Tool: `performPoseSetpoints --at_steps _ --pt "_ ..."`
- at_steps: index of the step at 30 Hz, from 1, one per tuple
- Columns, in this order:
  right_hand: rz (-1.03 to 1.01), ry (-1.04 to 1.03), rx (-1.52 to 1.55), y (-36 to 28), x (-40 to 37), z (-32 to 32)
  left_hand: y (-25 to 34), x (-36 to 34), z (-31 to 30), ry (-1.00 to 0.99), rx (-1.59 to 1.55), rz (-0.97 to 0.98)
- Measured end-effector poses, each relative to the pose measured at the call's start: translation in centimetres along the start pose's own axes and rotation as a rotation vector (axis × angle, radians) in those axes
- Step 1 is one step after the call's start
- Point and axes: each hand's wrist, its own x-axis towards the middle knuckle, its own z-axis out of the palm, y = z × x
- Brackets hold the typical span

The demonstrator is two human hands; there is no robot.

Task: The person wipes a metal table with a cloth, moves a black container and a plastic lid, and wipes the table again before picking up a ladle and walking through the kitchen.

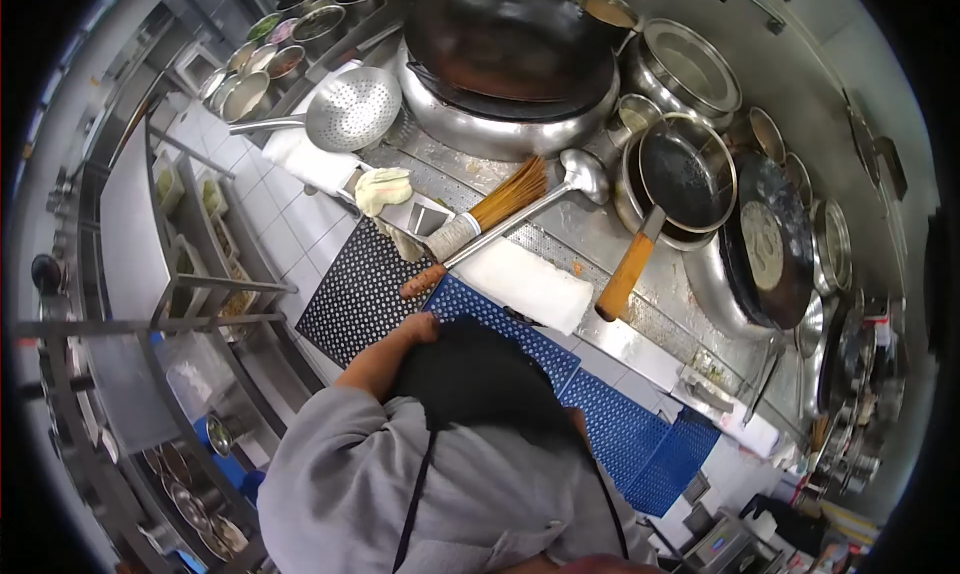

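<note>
My left hand [424, 327] rests at the front of the black apron [480, 376], near waist height. Its fingers are mostly hidden by the cloth. Just beyond it lies the brown handle of a steel ladle [583, 177], slanting across the stove edge. Beside the ladle is a bamboo wok brush [510, 194] with a wrapped grip. A folded white towel [525, 282] lies along the front edge. Only a sliver of skin shows at the apron's right side; my right hand itself is hidden behind my body.
A large black wok [510, 44] sits on a steel ring at the back. A perforated strainer [353, 110] lies left of it. A wooden-handled pan [688, 174] rests on pots at the right, near another wok holding a pale round [762, 246]. A steel shelf [150, 214] stands left.
</note>
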Motion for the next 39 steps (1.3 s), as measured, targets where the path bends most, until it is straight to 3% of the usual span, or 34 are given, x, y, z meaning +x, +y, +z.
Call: performPoseSetpoints --at_steps 1,3,6,9,12,13,16,17,20,21,22,24,25,26,29,31,32,34,38,39 --pt "0.114 -0.055 0.198 -1.2 0.1 -2.1 1.1 -1.5 -0.3 0.047 -0.045 0.027" --pt "-0.067 -0.055 -0.033 1.7 3.6 -1.7 1.4 -1.2 0.1 0.112 0.007 0.016" --pt "-0.292 0.08 -0.214 8.1 8.1 2.3 3.0 -2.6 -4.2 0.042 0.004 -0.104" --pt "0.396 0.028 0.555 2.1 8.3 -3.8 0.1 -0.3 -4.0 0.08 0.04 -0.146" --pt "0.33 0.032 0.728 0.7 9.7 -4.2 -2.2 -0.1 -4.5 0.21 -0.212 -0.248" --pt "0.43 0.071 0.697 -0.2 10.2 -3.7 -3.0 0.1 -5.1 0.265 -0.323 -0.28" --pt "0.411 0.014 0.712 -4.0 10.0 -3.6 -2.2 -1.4 -11.1 0.197 -0.191 -0.388" --pt "0.542 0.089 0.786 -6.2 9.8 -3.1 -6.2 2.6 -7.9 0.491 -0.376 -0.425" --pt "0.498 0.013 0.817 -10.7 9.4 -1.2 -6.0 2.8 -11.6 0.819 -0.652 -0.244" --pt "0.131 0.088 0.558 -6.9 11.5 5.0 -5.7 2.0 -14.7 0.509 -0.835 -0.207" --pt "0.104 0.065 0.491 -8.2 12.4 7.1 -5.8 1.7 -17.0 0.185 -0.992 -0.185" --pt "0.048 0.003 0.339 -11.3 13.3 9.3 -10.0 6.0 -13.9 0.298 -0.892 0.071" --pt "0.321 0.057 0.543 -18.0 11.7 6.1 -10.9 6.0 -13.6 0.26 -0.847 0.205" --pt "0.272 0.124 0.517 -20.9 12.6 5.9 -11.5 5.9 -13.4 0.221 -0.808 0.331" --pt "0.2 0.219 0.4 -26.8 12.6 6.2 -13.6 5.3 -12.5 -0.301 -0.69 0.28" --pt "0.229 0.217 0.295 -31.3 13.4 4.2 -13.0 3.4 -14.3 -0.331 -0.645 0.437" --pt "0.145 0.253 0.327 -33.8 13.5 2.9 -12.0 2.1 -15.4 -0.343 -0.623 0.517" --pt "-0.022 0.317 0.376 -38.3 13.1 1.1 -9.8 0.0 -17.9 -0.448 -0.719 0.396" --pt "-0.22 0.187 0.788 -41.2 18.6 4.5 -9.1 1.3 -18.1 -0.685 -1.079 0.267" --pt "-0.213 0.121 0.896 -41.7 19.3 4.8 -9.0 1.0 -17.7 -0.522 -1.172 0.282"
